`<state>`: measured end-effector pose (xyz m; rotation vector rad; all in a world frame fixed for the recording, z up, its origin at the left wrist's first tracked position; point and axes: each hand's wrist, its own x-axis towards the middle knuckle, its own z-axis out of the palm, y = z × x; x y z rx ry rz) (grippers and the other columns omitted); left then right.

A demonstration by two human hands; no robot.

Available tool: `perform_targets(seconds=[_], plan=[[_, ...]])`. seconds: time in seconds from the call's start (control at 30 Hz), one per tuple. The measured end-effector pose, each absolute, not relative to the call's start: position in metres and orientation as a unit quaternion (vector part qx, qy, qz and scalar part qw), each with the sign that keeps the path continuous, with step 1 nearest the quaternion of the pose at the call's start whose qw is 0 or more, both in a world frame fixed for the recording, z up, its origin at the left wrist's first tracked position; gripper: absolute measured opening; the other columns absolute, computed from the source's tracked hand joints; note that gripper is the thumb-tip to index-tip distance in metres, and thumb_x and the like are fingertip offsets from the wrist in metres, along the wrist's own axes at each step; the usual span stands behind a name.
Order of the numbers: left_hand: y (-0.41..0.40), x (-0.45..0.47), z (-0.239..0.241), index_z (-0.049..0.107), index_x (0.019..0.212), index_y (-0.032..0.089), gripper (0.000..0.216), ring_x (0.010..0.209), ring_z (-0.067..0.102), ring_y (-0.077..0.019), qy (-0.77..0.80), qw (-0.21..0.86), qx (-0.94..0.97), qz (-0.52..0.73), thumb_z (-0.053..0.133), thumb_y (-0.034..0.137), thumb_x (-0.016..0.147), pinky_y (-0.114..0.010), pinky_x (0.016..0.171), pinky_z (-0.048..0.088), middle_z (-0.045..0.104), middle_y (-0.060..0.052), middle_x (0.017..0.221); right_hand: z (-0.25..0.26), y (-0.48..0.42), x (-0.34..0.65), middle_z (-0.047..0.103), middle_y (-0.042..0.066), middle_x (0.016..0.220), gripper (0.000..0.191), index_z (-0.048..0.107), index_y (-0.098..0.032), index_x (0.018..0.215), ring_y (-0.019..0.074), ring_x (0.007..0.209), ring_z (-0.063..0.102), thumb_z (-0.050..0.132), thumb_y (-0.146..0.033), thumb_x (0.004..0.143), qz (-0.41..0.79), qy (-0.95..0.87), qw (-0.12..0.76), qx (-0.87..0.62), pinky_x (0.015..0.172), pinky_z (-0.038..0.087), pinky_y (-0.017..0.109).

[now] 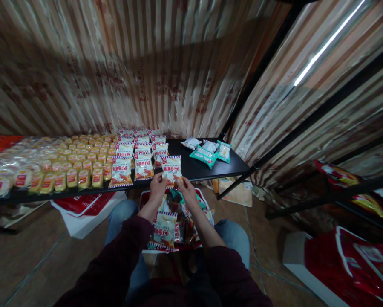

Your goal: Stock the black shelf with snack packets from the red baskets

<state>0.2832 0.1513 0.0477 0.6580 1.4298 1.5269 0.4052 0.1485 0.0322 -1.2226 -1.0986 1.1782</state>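
Note:
Between my two hands I hold a white and orange snack packet (pixel 172 169) with striped edges, upright at the front of the black shelf (pixel 191 165). My left hand (pixel 158 187) grips its lower left side, and my right hand (pixel 187 191) its lower right side. Matching packets (pixel 143 165) stand in rows on the shelf, just left of the held one. Below my hands, between my knees, sits a red and white basket (pixel 146 197) filled with mixed packets; another striped packet (pixel 164 230) lies on top there.
Small yellow wrapped cakes (pixel 72 177) fill the shelf's left side. Green packets (pixel 204 156) lie at its right end. Another red basket (pixel 79 204) rests under the shelf, and a red and white one (pixel 341 251) is at lower right. Black shelf posts (pixel 251 85) rise on the right.

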Motion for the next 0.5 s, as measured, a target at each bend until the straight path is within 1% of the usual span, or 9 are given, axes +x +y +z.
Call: perform_targets(seconds=[0.1,0.17,0.3,0.4,0.5], plan=[[0.165,0.281,0.043,0.065,0.091,0.017,0.023,0.071,0.065,-0.0145,0.593,0.435,0.297,0.609,0.065,0.013,0.068,-0.026,0.072,0.050,0.069,-0.003,0.076,0.033,0.167,0.402,0.069,0.006,0.095,0.053,0.062,-0.017,0.107,0.0179,0.078,0.062,0.067,-0.052,0.068,0.490,-0.463,0.534,-0.510,0.069,0.051,0.029],[0.172,0.280,0.039,0.065,0.095,0.018,0.027,0.077,0.066,-0.0167,0.600,0.424,0.305,0.605,0.066,0.015,0.068,-0.029,0.077,0.051,0.070,-0.004,0.080,0.030,0.181,0.400,0.069,0.005,0.091,0.051,0.062,-0.016,0.105,0.0178,0.077,0.061,0.066,-0.051,0.068,0.474,-0.475,0.534,-0.514,0.071,0.051,0.030],[0.178,0.279,0.034,0.061,0.110,0.019,0.042,0.098,0.065,-0.0237,0.622,0.378,0.357,0.585,0.066,0.018,0.068,-0.038,0.090,0.049,0.070,-0.010,0.099,0.020,0.203,0.395,0.070,0.005,0.090,0.046,0.064,-0.017,0.103,0.0194,0.080,0.061,0.063,-0.050,0.070,0.423,-0.499,0.523,-0.546,0.076,0.050,0.031],[0.178,0.280,0.034,0.055,0.123,0.017,0.051,0.118,0.055,-0.0266,0.645,0.296,0.430,0.557,0.060,0.017,0.072,-0.042,0.102,0.042,0.062,-0.014,0.121,0.015,0.213,0.388,0.070,0.004,0.092,0.044,0.064,-0.019,0.105,0.0201,0.083,0.062,0.060,-0.049,0.074,0.390,-0.521,0.504,-0.568,0.077,0.050,0.032],[0.176,0.281,0.032,0.047,0.131,0.012,0.057,0.131,0.043,-0.0276,0.659,0.220,0.503,0.514,0.052,0.014,0.075,-0.044,0.110,0.034,0.050,-0.018,0.138,0.014,0.217,0.383,0.070,0.004,0.093,0.040,0.063,-0.020,0.105,0.0195,0.082,0.063,0.056,-0.049,0.078,0.356,-0.552,0.482,-0.580,0.078,0.049,0.031]])
